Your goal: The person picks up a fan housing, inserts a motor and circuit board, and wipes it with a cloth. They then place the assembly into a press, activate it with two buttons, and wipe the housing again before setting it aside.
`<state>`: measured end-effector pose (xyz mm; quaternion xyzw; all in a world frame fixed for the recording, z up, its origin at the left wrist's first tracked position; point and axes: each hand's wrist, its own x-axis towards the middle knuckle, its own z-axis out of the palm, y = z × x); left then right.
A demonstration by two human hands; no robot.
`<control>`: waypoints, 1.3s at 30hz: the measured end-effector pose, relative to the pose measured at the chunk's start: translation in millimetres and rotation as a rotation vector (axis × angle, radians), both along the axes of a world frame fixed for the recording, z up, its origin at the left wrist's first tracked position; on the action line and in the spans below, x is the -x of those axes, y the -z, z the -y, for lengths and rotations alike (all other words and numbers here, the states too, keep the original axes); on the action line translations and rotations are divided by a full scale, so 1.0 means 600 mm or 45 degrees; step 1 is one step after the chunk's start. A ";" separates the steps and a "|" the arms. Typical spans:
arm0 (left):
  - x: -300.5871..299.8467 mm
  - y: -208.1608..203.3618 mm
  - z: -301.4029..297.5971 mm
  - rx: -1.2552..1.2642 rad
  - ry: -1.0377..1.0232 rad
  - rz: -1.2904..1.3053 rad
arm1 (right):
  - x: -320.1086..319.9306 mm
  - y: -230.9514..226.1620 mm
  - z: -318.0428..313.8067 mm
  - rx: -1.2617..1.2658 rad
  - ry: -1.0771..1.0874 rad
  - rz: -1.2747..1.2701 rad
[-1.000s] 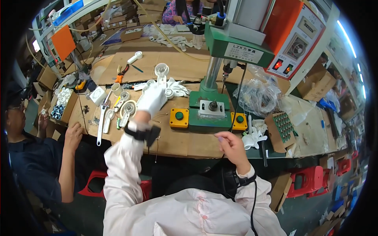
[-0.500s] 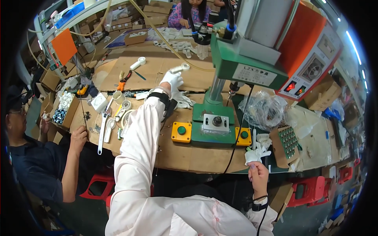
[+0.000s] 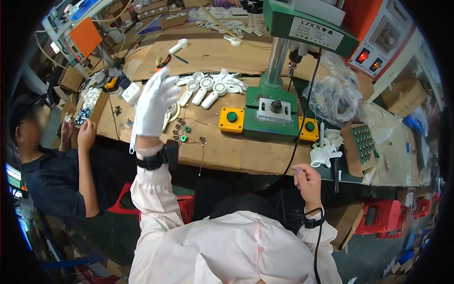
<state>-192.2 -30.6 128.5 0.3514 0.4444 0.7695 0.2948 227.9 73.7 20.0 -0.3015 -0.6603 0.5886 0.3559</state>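
Note:
My left hand (image 3: 155, 104), in a white glove, is raised above the left part of the bench with its fingers spread and nothing in them. Beside it lie several white handheld fans (image 3: 206, 85) with round grilles, next to a white glove (image 3: 230, 78). Small motors with wires and green round boards (image 3: 183, 138) are scattered nearer me. Another white fan (image 3: 232, 40) lies farther off, and one more (image 3: 178, 46) to its left. My bare right hand (image 3: 307, 185) hangs by the bench's front edge, fingers loosely bent and apart, holding nothing visible.
A green press (image 3: 272, 106) stands mid-bench between two yellow button boxes (image 3: 231, 120). To its right are a clear plastic bag (image 3: 333, 97), white gloves (image 3: 324, 154) and a carton of green boards (image 3: 362, 149). A black cable hangs in front. A co-worker (image 3: 52, 165) sits at left.
My left hand has come back from the far side toward the left and nearer me; the fan by its fingers now lies on the far cardboard. My right hand's fingers have loosened slightly.

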 end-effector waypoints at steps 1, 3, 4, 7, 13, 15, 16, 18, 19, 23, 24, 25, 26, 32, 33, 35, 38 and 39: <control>-0.005 0.017 0.017 0.000 -0.006 -0.004 | 0.001 0.001 0.004 0.005 -0.008 0.009; -0.011 0.058 0.032 0.433 -0.270 -0.083 | -0.001 0.000 0.011 0.007 -0.008 0.032; -0.015 0.076 0.035 0.427 -0.271 -0.086 | 0.000 -0.002 0.015 0.001 -0.008 0.029; -0.032 0.129 0.006 0.742 -0.331 -0.355 | 0.001 -0.009 0.026 -0.020 -0.042 0.091; -0.068 0.103 -0.106 0.917 -0.482 -1.225 | 0.003 -0.015 0.047 -0.069 -0.078 0.166; -0.058 0.117 -0.135 1.154 -0.488 -1.361 | 0.003 -0.020 0.055 -0.090 -0.104 0.197; -0.054 0.121 -0.148 1.272 -0.484 -1.428 | 0.002 -0.022 0.057 -0.096 -0.099 0.198; -0.047 0.129 -0.165 1.304 -0.461 -1.455 | 0.000 -0.023 0.061 -0.105 -0.107 0.202; -0.044 0.132 -0.171 1.343 -0.439 -1.482 | 0.000 -0.022 0.063 -0.106 -0.112 0.204; -0.033 0.133 -0.183 1.401 -0.378 -1.638 | 0.010 -0.023 0.062 -0.097 -0.143 0.210; -0.031 0.135 -0.180 1.409 -0.363 -1.703 | 0.013 -0.024 0.062 -0.090 -0.148 0.214; -0.029 0.137 -0.173 1.419 -0.361 -1.698 | 0.017 -0.026 0.063 -0.099 -0.176 0.218; -0.028 0.131 -0.170 1.356 -0.403 -1.643 | 0.023 -0.027 0.061 -0.108 -0.194 0.220; 0.008 0.107 -0.116 0.861 -0.611 -1.051 | 0.117 -0.050 0.058 -0.240 -0.362 0.284; 0.012 0.097 -0.101 0.868 -0.612 -1.051 | 0.145 -0.047 0.053 -0.576 -0.402 0.221; 0.019 0.077 -0.047 0.890 -0.791 -1.555 | 0.208 -0.041 0.051 -0.975 -0.482 0.177; 0.006 0.091 0.011 0.445 -1.059 -1.722 | 0.306 -0.012 0.059 -1.123 -0.500 0.327; -0.001 0.100 0.028 -0.009 -1.210 -1.601 | 0.336 0.004 0.059 -1.121 -0.505 0.321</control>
